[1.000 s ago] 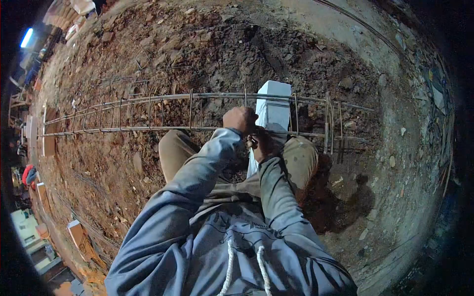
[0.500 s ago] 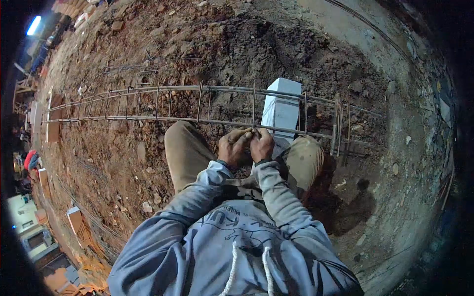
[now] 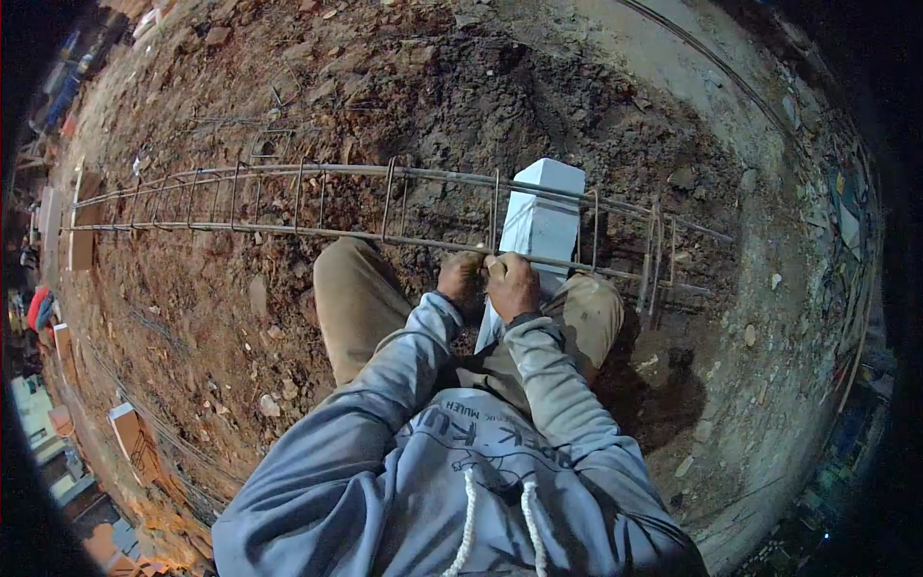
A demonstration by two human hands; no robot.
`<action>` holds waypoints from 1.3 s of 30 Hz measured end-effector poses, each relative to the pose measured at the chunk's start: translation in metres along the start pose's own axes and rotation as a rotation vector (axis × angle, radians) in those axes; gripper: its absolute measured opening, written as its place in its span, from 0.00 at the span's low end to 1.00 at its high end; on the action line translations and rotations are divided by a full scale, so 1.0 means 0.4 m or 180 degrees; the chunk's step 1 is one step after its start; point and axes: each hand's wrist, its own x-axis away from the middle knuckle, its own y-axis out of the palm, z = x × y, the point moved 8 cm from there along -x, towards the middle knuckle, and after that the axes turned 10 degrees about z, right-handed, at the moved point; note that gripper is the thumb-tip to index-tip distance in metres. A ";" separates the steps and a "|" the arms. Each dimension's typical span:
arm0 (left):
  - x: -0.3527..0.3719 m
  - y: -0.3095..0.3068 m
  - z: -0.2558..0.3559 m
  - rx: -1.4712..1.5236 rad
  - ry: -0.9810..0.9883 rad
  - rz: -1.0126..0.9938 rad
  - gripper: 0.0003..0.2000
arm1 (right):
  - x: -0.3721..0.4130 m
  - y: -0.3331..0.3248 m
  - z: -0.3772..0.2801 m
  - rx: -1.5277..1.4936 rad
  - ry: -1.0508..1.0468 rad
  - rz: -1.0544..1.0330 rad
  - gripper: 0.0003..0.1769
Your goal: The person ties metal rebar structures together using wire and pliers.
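A long cage of thin steel bars [image 3: 327, 233] with square stirrups runs across the view in front of my knees. My left hand [image 3: 461, 280] is closed at the near bar, beside the foot of a stirrup [image 3: 496, 213]. Touching or almost touching it, my right hand [image 3: 512, 285] pinches at the same joint. Whatever the fingertips hold is too small to make out. A white block [image 3: 545, 216] stands under the cage, just right of my hands.
Rough brown soil [image 3: 221, 317] with stones lies all around. A block [image 3: 84, 221] is under the cage's far left end. Another block [image 3: 125, 428] and thin rods are at lower left. Pale ground [image 3: 769, 337] curves along the right.
My left hand has turned and its fingers are more tucked in. My right hand remains at the joint. The view has shifted slightly, moving the cage's left end leftward.
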 end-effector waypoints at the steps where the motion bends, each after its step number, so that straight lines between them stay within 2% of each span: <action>1: -0.007 0.001 -0.021 -0.0190 0.0414 -0.0167 0.11 | 0.002 0.010 0.000 0.0021 0.0001 0.0002 0.13; 3: -0.045 -0.009 -0.052 -0.0418 0.0669 -0.0311 0.11 | -0.003 0.019 0.001 0.0436 0.0279 0.0040 0.15; 5: -0.028 0.005 -0.016 -0.3026 0.2008 -0.0219 0.10 | -0.010 0.003 -0.025 0.0566 0.0208 -0.0061 0.14; 6: -0.036 0.006 -0.018 -0.3271 0.1881 -0.0144 0.11 | -0.009 0.002 -0.031 0.0608 0.0182 -0.0076 0.14; 7: -0.035 0.014 -0.012 -0.3267 0.1890 -0.0137 0.11 | -0.011 0.002 -0.035 0.0652 0.0152 -0.0082 0.14; 8: -0.048 -0.007 -0.027 -0.2760 0.1218 0.0098 0.11 | -0.011 0.002 -0.036 0.0659 0.0144 -0.0082 0.14; 10: -0.033 -0.029 -0.027 -0.2218 0.0563 0.0318 0.12 | -0.013 -0.001 -0.031 0.0592 0.0236 -0.0079 0.13; 12: 0.034 0.005 0.066 -0.2178 0.2085 -0.0062 0.12 | -0.016 0.007 -0.019 0.0548 0.0128 0.0125 0.13; 13: 0.039 0.011 0.062 -0.2185 0.2071 -0.0081 0.12 | -0.008 0.007 -0.015 0.0491 0.0040 0.0298 0.14; 15: 0.016 0.005 -0.062 0.1934 -0.0972 0.0054 0.10 | -0.004 0.015 0.004 0.0549 0.0033 0.0191 0.14; 16: 0.027 0.037 -0.035 0.2557 -0.1454 0.0171 0.09 | -0.013 0.017 0.001 0.0609 0.0006 0.0115 0.14; 21: 0.016 0.085 -0.020 0.2657 -0.1519 -0.0193 0.10 | -0.008 -0.012 -0.022 0.0655 0.0224 -0.0036 0.13; 23: 0.002 0.081 -0.021 0.2408 -0.1456 -0.0366 0.09 | -0.009 0.004 -0.002 0.0419 0.0329 -0.0025 0.13; 24: 0.019 0.090 0.029 0.2309 -0.1347 -0.0209 0.09 | -0.006 -0.001 -0.001 0.0459 0.0240 0.0089 0.11; 25: 0.016 0.084 0.017 0.2307 -0.1354 -0.0192 0.09 | 0.001 -0.001 0.008 0.0454 0.0248 0.0073 0.11; 27: 0.005 0.060 0.006 0.1610 -0.0804 -0.0214 0.09 | 0.020 -0.017 0.002 0.0080 0.0010 0.0255 0.10; 28: 0.019 0.055 0.049 0.1271 -0.0530 0.0067 0.15 | 0.041 -0.043 -0.010 -0.0082 0.0057 0.0341 0.09; 29: 0.018 0.051 0.046 0.1276 -0.0532 0.0072 0.15 | 0.057 -0.065 -0.014 -0.0079 0.0056 0.0333 0.09; 31: 0.010 0.052 0.039 0.1007 -0.0430 -0.0031 0.18 | 0.099 -0.049 0.005 0.0177 0.0264 -0.0641 0.08; 33: 0.003 0.046 0.034 0.0890 -0.0363 -0.0098 0.19 | 0.148 -0.041 -0.027 0.0248 -0.0153 -0.0238 0.07; 35: 0.003 0.047 0.001 0.0719 -0.0959 -0.0453 0.15 | 0.109 -0.021 -0.112 0.0521 -0.0262 -0.0813 0.09; 37: 0.004 0.029 0.012 0.0874 -0.1128 -0.0419 0.11 | 0.032 0.008 -0.156 0.1140 -0.0641 -0.1145 0.10; 39: -0.012 0.024 0.036 -0.1864 0.1567 -0.1377 0.12 | -0.049 -0.010 -0.179 0.1222 -0.1109 -0.0955 0.10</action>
